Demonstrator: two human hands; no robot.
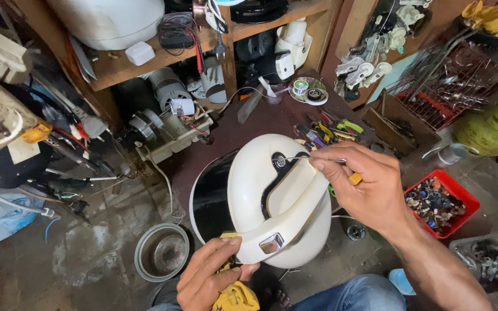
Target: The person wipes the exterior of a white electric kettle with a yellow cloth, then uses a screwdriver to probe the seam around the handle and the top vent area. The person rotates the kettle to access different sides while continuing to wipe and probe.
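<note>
Head view showed me the white cooker lid [272, 196] on the workbench [243, 124] between both hands: my right hand [370, 187] pinched a screwdriver [318, 159] at its top, my left hand [211, 273] gripped a yellow cloth [234, 296] at its front edge.

Arms: bare, no sleeves, no rings on left hand [206, 280] or right hand [370, 190].
Legs: blue denim jeans [353, 294].
</note>
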